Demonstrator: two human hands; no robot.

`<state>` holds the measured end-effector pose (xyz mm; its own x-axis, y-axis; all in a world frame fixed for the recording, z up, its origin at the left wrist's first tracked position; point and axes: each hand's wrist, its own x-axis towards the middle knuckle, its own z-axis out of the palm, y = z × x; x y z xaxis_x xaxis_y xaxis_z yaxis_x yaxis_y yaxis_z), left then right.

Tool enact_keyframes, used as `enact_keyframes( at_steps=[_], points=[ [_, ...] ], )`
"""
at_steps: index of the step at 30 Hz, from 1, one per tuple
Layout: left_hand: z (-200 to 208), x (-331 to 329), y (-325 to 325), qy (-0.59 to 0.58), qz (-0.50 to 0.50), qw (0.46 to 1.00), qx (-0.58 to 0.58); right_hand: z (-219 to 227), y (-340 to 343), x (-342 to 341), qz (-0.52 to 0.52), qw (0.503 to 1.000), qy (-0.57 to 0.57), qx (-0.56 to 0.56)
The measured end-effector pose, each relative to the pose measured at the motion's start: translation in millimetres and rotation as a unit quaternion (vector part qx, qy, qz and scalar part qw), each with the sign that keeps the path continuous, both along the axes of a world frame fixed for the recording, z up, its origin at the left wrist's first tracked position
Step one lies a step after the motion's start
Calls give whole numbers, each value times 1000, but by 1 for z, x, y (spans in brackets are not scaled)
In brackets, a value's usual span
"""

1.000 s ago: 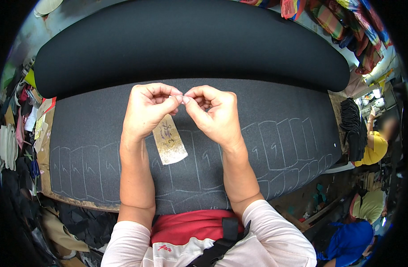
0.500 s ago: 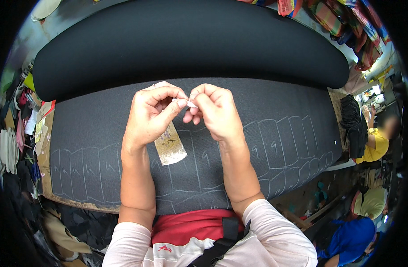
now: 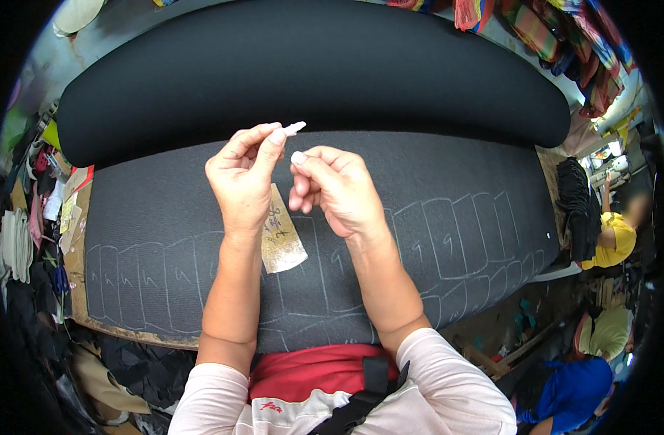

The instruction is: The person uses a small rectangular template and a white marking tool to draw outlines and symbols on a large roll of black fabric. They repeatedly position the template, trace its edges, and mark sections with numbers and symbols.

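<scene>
Far to the left of the left hand, a stack of pale cloth is seen, and nearer to that hand papers are laid along the edge of a wooden table. By the left hand itself, a small white piece is gripped between thumb and forefinger; its long axis is slanted, and its free end is pointed away from the fingertips, upward and to the right. Beyond both hands, a large black roll is set crosswise. Below the hands, dark grey fabric is spread, marked with pale outlines. Just right of the left wrist, a worn yellowish card is laid, its long axis run toward the body, its near end tipped slightly right. The right hand is held near the white piece but apart from it, fingers partly curled; whether anything is pinched there cannot be told. Well right of it, black pieces are stacked, and past these a person in yellow is seen.
</scene>
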<state>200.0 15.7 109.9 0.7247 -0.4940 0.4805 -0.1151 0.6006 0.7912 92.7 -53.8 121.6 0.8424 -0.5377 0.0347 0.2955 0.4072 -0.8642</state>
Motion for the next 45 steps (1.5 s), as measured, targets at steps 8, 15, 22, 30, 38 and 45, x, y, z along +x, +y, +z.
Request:
enact_keyframes(
  at_steps=[8, 15, 22, 30, 38, 45],
  points=[
    [-9, -20, -10, 212, -102, 968, -86, -12, 16, 17, -261, 945, -59, -187],
    [-15, -19, -11, 395, -225, 890, -38, -22, 16, 23, -335, 901, -36, -274],
    [-15, -27, -13, 440, -210, 873, -15, -25, 14, 25, -294, 938, -51, -175],
    [-16, -41, -17, 249, -47, 967, 31, -17, 10, 18, -272, 956, -27, -108],
    [-19, -43, -17, -168, 196, 957, 132, -12, 6, 14, -307, 942, -61, -124],
    [-10, -28, -7, -49, 80, 991, 92, -6, 7, 11, -436, 765, -30, -474]
  ],
)
